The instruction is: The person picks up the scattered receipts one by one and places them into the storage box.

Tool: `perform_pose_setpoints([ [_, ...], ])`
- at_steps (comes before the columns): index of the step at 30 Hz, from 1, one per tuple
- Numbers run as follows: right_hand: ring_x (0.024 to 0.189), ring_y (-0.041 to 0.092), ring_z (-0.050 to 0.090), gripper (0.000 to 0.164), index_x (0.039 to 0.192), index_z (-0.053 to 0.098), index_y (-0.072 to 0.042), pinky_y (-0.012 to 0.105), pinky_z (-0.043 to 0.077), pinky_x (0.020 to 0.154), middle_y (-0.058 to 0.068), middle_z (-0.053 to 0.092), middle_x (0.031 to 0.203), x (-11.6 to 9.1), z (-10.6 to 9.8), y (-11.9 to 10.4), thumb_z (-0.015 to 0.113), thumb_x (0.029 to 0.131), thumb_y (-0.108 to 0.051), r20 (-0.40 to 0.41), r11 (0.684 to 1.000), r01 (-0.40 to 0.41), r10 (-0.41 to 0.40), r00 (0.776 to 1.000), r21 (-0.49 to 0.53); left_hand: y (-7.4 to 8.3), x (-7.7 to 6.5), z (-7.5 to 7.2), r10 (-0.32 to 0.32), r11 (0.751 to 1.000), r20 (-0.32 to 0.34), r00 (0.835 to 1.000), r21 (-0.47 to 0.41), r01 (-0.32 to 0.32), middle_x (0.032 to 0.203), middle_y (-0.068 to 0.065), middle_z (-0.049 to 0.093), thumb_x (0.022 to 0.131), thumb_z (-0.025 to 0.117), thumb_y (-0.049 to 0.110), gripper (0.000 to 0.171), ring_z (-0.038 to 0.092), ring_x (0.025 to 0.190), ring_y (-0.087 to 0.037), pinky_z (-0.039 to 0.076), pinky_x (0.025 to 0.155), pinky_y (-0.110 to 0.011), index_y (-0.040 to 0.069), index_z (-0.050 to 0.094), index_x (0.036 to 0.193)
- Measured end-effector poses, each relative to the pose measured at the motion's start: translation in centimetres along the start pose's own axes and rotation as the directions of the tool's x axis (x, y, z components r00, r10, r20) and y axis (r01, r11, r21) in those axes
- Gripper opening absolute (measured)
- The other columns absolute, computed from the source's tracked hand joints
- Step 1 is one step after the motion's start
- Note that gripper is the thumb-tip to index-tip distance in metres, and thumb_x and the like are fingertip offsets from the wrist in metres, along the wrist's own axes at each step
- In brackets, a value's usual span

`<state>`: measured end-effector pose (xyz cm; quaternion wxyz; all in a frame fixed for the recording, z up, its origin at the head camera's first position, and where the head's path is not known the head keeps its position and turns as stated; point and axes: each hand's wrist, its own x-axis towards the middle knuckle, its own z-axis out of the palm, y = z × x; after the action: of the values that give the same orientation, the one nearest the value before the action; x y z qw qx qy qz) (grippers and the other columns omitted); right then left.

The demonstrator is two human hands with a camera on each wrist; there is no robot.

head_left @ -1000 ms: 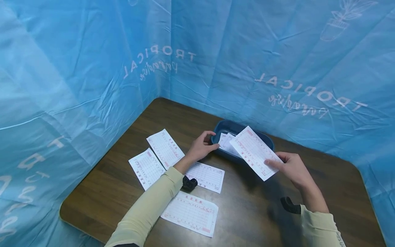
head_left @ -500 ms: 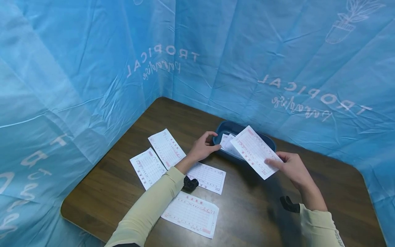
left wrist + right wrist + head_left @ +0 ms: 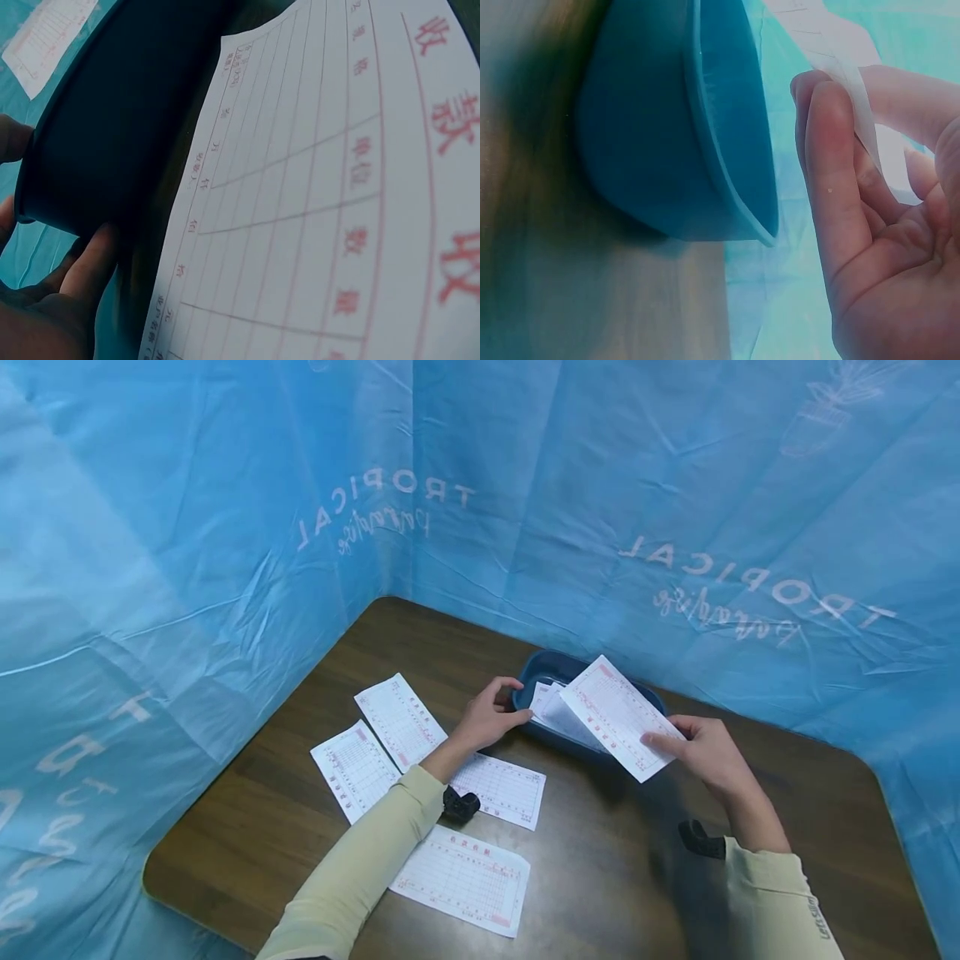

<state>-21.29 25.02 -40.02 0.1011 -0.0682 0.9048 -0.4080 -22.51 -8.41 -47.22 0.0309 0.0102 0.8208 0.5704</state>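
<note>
White paper (image 3: 618, 714), pinched in the right hand (image 3: 708, 756), has edged farther over the bin (image 3: 557, 740) between the hands, not yet let go; the left hand (image 3: 483, 720) grips the bin's near end.

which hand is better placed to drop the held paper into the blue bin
Probably the right hand: it pinches the paper, which lies partly over the blue bin in the head view. The left hand holds the bin's left end.
</note>
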Motion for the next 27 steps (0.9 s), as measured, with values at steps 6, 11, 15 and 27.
perform_pose_setpoints([
  [6, 0.076, 0.025, 0.062, 0.050, 0.112, 0.066, 0.001, 0.033, 0.047, 0.063, 0.013, 0.068, 0.095, 0.8, -0.5, -0.1, 0.071, 0.086, -0.041, -0.005, 1.000, -0.002, 0.002, 1.000, -0.031, 0.0, 0.0, -0.1, 0.009, 1.000, -0.002, 1.000, 0.016, -0.009, 0.124, -0.003, 0.056, 0.084, 0.073, 0.039, 0.047, 0.055, 0.107, -0.020, 0.047, 0.084, -0.041, 0.032, 0.051, 0.126],
  [11, 0.076, 0.025, 0.062, 0.050, 0.114, 0.065, 0.002, 0.033, 0.049, 0.062, 0.016, 0.067, 0.097, 1.3, -0.9, 0.1, 0.070, 0.087, -0.040, -0.026, 1.000, 0.006, -0.006, 1.000, -0.025, -0.1, 0.2, 0.3, 0.007, 1.000, -0.011, 1.000, 0.018, -0.007, 0.121, -0.001, 0.058, 0.084, 0.074, 0.037, 0.047, 0.056, 0.106, -0.018, 0.048, 0.082, -0.041, 0.032, 0.052, 0.125],
  [15, 0.079, 0.026, 0.061, 0.054, 0.118, 0.063, 0.002, 0.032, 0.049, 0.065, 0.017, 0.067, 0.099, 1.6, -0.9, 0.1, 0.068, 0.087, -0.043, -0.020, 0.999, -0.005, 0.004, 1.000, -0.035, 0.1, 0.3, 0.4, 0.007, 1.000, -0.009, 1.000, 0.022, -0.007, 0.118, -0.002, 0.058, 0.084, 0.074, 0.037, 0.046, 0.057, 0.104, -0.018, 0.048, 0.081, -0.041, 0.032, 0.051, 0.124],
  [27, 0.072, 0.028, 0.052, 0.052, 0.107, 0.067, -0.001, 0.031, 0.034, 0.049, 0.012, 0.067, 0.085, 3.3, 0.1, -0.9, 0.067, 0.086, -0.048, 0.018, 0.993, 0.022, -0.020, 1.000, -0.118, 0.4, 0.3, 0.0, -0.040, 0.998, -0.001, 0.999, 0.048, 0.040, 0.120, -0.001, 0.057, 0.083, 0.074, 0.040, 0.045, 0.054, 0.106, -0.017, 0.047, 0.080, -0.039, 0.035, 0.051, 0.122],
])
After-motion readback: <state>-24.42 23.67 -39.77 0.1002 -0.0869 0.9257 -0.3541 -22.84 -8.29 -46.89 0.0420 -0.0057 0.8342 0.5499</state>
